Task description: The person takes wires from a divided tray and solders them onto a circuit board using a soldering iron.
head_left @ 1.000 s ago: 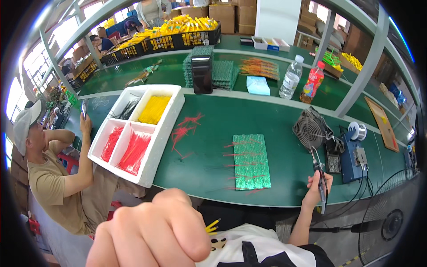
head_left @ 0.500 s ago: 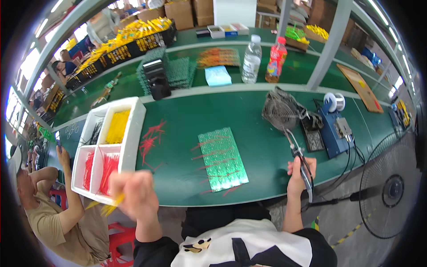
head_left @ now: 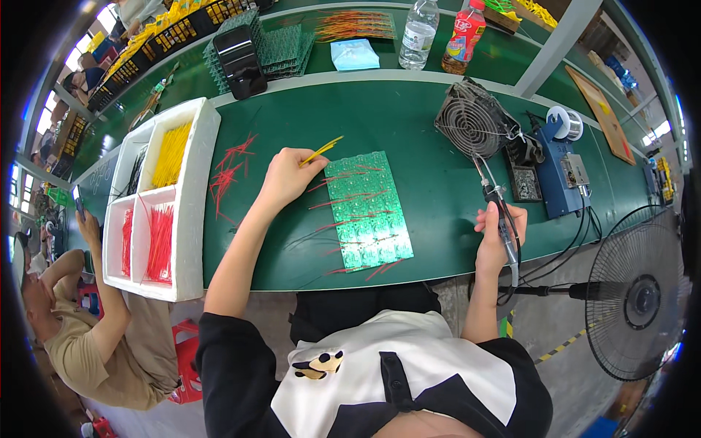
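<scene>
My left hand point(head_left: 287, 179) pinches a few thin yellow wires point(head_left: 322, 149) near the upper left corner of a green circuit board panel point(head_left: 374, 232). Several red wires point(head_left: 350, 198) lie across the panel in rows, their ends sticking out past its left edge. To the right of the panel, my right hand point(head_left: 496, 237) is closed around a soldering iron point(head_left: 505, 232) with a feed tube along it. The iron's tip points up and away, close to a small fan with a round wire guard point(head_left: 468, 127).
A white foam box point(head_left: 191, 197) at left holds yellow, red and dark wires. Loose red wires point(head_left: 230, 164) lie beside it. A blue soldering station point(head_left: 561, 171) with a solder spool point(head_left: 565, 123) stands at right. Bottles point(head_left: 419, 35) line the back shelf; a person point(head_left: 91, 328) sits at left.
My left hand has swung from the foam box's near corner up and right to the panel, carrying the yellow wires. The whole view has tilted down. My right hand still grips the soldering iron.
</scene>
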{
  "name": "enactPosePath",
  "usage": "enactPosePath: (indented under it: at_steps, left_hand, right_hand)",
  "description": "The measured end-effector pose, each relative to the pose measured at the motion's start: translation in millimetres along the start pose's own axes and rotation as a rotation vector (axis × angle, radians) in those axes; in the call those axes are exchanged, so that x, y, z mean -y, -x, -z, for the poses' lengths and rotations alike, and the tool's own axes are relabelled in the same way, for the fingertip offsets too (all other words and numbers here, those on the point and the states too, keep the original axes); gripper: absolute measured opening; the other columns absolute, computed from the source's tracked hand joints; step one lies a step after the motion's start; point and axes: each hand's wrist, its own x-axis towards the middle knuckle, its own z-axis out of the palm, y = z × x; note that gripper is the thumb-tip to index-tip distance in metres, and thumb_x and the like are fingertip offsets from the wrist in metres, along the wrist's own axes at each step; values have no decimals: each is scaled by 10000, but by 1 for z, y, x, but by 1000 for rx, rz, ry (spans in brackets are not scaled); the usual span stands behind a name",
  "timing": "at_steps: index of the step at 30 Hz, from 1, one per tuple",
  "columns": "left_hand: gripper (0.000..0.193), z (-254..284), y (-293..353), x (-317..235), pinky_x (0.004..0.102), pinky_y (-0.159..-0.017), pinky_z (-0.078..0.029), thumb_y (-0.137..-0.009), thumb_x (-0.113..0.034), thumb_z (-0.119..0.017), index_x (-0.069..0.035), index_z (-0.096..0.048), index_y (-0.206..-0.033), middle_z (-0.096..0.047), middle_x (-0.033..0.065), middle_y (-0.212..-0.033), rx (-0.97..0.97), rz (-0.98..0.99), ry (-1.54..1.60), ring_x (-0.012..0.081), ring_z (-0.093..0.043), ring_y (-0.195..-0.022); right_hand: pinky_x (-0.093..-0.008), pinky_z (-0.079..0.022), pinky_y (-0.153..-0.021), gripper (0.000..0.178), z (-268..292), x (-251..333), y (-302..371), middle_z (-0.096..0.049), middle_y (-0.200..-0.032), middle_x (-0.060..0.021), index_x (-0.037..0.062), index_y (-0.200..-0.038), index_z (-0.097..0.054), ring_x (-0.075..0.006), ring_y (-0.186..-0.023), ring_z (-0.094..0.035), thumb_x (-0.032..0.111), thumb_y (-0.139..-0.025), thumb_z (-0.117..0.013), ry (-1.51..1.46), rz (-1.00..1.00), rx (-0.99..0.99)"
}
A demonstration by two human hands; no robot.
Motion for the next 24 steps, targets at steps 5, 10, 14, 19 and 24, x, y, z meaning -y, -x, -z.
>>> enactPosePath:
  at_steps: [5,10,14,19,24]
  left_hand:
    - [215,6,14,-33,307,-494,-386,-802,-190,-572,-3,-615,-898,-527,111,-538,61,28,-162,179,-494,-475]
    - [188,12,16,-10,262,-478,-313,-860,-175,-527,-1,-477,-907,-463,36,-538,-120,4,230,100,-390,-488]
    - [130,26,17,-4,193,-503,-270,-854,-134,-531,-14,-481,-842,-430,-56,-604,-33,50,482,18,-341,-555]
    - [73,17,19,4,167,-523,-290,-800,-76,-556,-7,-537,-784,-463,-64,-633,47,117,615,7,-370,-574]
    - [82,11,23,4,177,-535,-355,-753,-70,-588,11,-594,-764,-526,-23,-648,94,76,520,20,-431,-593]
  right_hand:
    - [-256,-486,-584,151,-6,15,6,-537,-609,-72,18,-853,-459,-103,-469,-489,74,-816,-594,60,-31,54]
    - [-183,-439,-479,196,-32,37,27,-579,-729,-102,-1,-915,-456,-91,-576,-552,36,-799,-609,-96,-99,221]
    - [-208,-466,-489,176,-64,40,33,-560,-652,-85,7,-867,-458,-98,-511,-536,56,-795,-611,-158,-150,388]
    - [-199,-448,-463,164,-78,35,43,-555,-607,-70,7,-840,-457,-86,-494,-529,54,-795,-608,-175,-236,522]
    - [-174,-410,-422,173,-74,24,51,-564,-614,-76,16,-803,-442,-60,-478,-510,64,-789,-608,-66,-194,581]
